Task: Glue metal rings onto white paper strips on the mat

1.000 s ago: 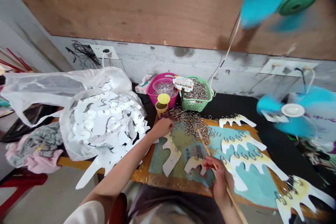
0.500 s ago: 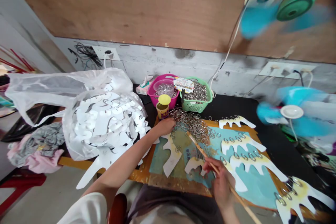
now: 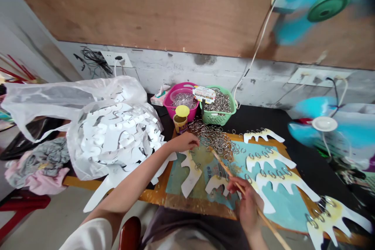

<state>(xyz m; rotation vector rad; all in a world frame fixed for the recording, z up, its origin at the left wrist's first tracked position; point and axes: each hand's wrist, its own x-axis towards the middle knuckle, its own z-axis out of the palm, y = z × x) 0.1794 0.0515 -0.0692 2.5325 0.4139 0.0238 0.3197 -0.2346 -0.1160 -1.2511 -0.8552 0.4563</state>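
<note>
My left hand point(image 3: 185, 141) reaches across to the near edge of a heap of metal rings point(image 3: 215, 138), fingers curled down onto them above a white card cutout point(image 3: 190, 172). What it pinches is too small to see. My right hand point(image 3: 247, 203) grips a long wooden stick point(image 3: 231, 174) whose tip points into the ring heap. A smaller white cutout point(image 3: 216, 183) lies just left of that hand on the teal mat point(image 3: 281, 203).
A clear bag of white cutouts point(image 3: 114, 136) fills the left. At the back stand a pink basket point(image 3: 182, 101), a green basket of rings point(image 3: 219, 105) and a yellow-lidded pot point(image 3: 181, 119). Ringed cutouts point(image 3: 281, 177) lie right. Teal fans point(image 3: 325, 125) spin at right.
The stick's tip has swung left, further into the ring heap. My left hand has stayed at the heap's edge with only a small shift.
</note>
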